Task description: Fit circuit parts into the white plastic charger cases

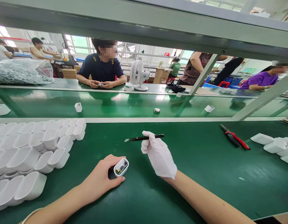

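Note:
My bare left hand [103, 175] grips a white oval plastic housing [127, 165] between thumb and fingers, its open end facing up. Inside the housing a circuit board [120, 167] with yellow and dark parts shows. A white glove covers my right hand [157, 154], which pinches black tweezers [136, 138]. The tweezers lie almost level, their pale tips pointing left, above and to the right of the housing and apart from it. Both hands are over the green work surface [195, 180].
Rows of white housings [36, 140] fill the left side. Red-handled pliers [235, 137] and more white housings [276, 146] lie at right. Beyond a white rail, a green belt [116, 104] carries a few parts. A metal shelf [144, 21] crosses overhead; co-workers [100, 67] sit opposite near a fan [137, 74].

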`<control>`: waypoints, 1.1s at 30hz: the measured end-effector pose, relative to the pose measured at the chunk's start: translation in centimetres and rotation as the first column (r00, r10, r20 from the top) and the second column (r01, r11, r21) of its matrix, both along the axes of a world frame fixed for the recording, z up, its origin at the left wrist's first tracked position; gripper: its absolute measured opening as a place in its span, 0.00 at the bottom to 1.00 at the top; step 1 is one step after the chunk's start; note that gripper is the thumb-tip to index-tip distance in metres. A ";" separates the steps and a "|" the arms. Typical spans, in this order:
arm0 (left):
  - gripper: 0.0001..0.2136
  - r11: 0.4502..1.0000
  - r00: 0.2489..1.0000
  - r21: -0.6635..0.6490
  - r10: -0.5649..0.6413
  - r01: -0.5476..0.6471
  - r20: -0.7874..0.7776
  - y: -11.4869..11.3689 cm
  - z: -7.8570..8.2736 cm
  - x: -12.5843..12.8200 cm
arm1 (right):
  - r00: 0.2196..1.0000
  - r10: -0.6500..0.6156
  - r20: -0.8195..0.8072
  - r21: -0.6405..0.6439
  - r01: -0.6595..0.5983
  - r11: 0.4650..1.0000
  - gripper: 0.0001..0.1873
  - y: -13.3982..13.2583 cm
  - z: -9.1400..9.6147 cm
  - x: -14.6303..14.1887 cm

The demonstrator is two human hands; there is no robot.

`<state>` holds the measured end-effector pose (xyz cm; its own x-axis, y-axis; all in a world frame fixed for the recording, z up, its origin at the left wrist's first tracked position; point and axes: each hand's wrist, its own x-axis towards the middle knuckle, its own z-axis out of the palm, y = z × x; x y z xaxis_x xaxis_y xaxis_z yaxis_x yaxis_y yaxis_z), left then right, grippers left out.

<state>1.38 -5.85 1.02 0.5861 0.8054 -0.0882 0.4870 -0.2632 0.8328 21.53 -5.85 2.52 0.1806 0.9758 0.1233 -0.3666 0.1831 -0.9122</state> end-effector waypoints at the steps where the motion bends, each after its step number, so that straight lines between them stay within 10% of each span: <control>1: 0.19 1.000 1.000 -0.005 0.011 -0.011 0.004 0.0 0.0 0.0 | 0.998 0.030 -0.059 -0.027 -0.032 0.999 0.22 0.2 -0.2 -0.2; 8: 0.24 0.999 0.996 0.021 0.048 -0.050 0.079 -0.2 -0.6 -0.2 | 0.988 0.088 -0.123 -0.219 -0.114 0.969 0.21 -0.1 -0.5 -1.5; 14: 0.29 0.997 0.995 0.015 0.081 -0.082 0.049 0.0 -1.4 -0.3 | 0.992 -0.089 0.088 -0.122 0.099 0.988 0.17 -1.6 0.0 -2.3; 33: 0.21 0.998 1.000 -0.054 0.013 -0.012 0.008 0.3 -0.8 0.0 | 0.999 -0.024 0.048 -0.215 0.034 0.976 0.16 -0.8 -1.2 -2.8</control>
